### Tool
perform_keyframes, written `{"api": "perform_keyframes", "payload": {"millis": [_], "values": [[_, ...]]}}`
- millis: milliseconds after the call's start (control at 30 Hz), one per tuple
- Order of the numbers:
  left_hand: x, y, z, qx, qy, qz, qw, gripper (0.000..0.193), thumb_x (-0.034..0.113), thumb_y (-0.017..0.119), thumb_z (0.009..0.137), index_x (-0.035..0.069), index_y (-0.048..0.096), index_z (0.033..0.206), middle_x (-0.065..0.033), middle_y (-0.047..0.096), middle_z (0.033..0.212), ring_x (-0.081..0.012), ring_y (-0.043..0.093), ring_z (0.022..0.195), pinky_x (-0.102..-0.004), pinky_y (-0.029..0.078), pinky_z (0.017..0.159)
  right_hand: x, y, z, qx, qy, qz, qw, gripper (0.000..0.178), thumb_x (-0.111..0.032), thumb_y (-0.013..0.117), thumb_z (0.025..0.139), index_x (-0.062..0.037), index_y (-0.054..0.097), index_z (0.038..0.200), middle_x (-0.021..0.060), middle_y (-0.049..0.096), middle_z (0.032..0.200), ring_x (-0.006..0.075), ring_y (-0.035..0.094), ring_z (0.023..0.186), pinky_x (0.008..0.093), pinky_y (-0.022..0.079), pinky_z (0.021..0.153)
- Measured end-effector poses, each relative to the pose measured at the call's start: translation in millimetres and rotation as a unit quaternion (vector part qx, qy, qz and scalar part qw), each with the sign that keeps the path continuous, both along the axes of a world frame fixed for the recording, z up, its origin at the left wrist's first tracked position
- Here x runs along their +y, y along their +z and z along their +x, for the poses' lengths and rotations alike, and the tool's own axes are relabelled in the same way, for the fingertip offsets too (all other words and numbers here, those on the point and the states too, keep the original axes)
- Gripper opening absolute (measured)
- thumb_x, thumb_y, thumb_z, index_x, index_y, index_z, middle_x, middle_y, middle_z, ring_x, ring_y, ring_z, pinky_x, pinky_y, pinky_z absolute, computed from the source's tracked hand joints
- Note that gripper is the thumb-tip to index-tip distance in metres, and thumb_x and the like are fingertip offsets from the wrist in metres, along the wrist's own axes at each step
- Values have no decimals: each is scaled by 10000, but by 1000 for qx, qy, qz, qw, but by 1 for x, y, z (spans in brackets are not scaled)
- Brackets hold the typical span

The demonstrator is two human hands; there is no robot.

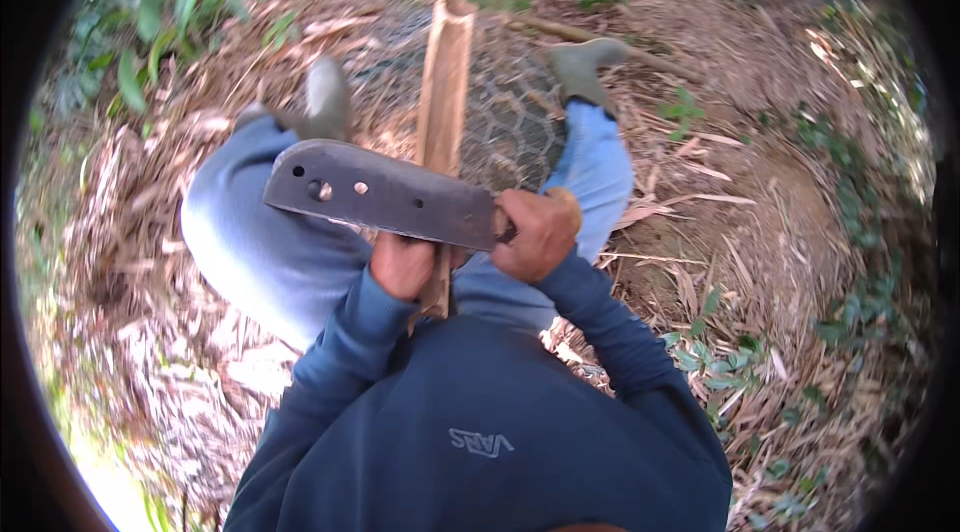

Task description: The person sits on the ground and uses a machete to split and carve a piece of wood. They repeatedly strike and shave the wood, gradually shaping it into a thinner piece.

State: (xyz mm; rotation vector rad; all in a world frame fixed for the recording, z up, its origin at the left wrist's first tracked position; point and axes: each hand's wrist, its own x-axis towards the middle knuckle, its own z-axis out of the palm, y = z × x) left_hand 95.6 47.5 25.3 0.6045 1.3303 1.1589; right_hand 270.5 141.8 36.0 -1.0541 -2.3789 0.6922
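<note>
My right hand (537, 232) is closed round the handle of a broad dark cleaver (385, 194). Its wide blade has several holes and points to the left, crossing above the bamboo and over part of my left hand. A split bamboo length (445, 82), hollow like a trough, runs away from me between my legs, its far end raised toward the top of the view. At its near part my left hand (402, 265) grips it just below the blade; most of those fingers are hidden. Whether the blade touches the bamboo I cannot tell.
My legs in blue jeans (255, 222) are spread either side of the bamboo, with green boots (585, 69) on my feet. Wire mesh (510, 122) lies on the ground beyond. Dry leaves (690, 282) cover the soil; green plants (150, 22) grow at the far left.
</note>
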Motion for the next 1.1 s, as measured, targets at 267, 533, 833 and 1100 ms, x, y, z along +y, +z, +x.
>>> {"api": "perform_keyframes", "payload": {"millis": [267, 533, 833, 1100], "values": [[-6, 9, -23, -45, 100, -49, 993, 189, 11, 418, 979, -46, 598, 981, -95, 611, 710, -153, 599, 586, -289, 506, 507, 10, -23, -46, -10, 42, -7, 999, 228, -216, 737, 684, -54, 597, 760, 111, 562, 629, 325, 569, 571, 398, 381, 549], [2, 13, -27, -60, 97, -44, 992, 231, 61, 381, 1017, -31, 453, 1216, -123, 598, 883, -155, 603, 600, -276, 530, 536, 29, -28, -54, -41, 22, 19, 999, 219, -210, 736, 682, -63, 577, 715, 122, 559, 616, 353, 563, 582, 425, 381, 547], [-3, 9, -26, -52, 31, -74, 995, 314, 21, 348, 1008, 5, 360, 1322, -120, 589, 903, -136, 602, 602, -269, 522, 522, 10, -7, -50, -47, 29, -9, 998, 202, -200, 729, 682, -77, 574, 718, 130, 576, 624, 374, 563, 584, 450, 384, 526], [3, 6, -26, -95, 46, -98, 990, 288, 34, 353, 1012, -7, 401, 1293, -110, 586, 974, -127, 586, 619, -271, 525, 539, 13, -24, -53, -59, -11, -28, 998, 154, -188, 720, 697, -97, 596, 704, 130, 574, 594, 373, 581, 549, 445, 421, 508]]}}
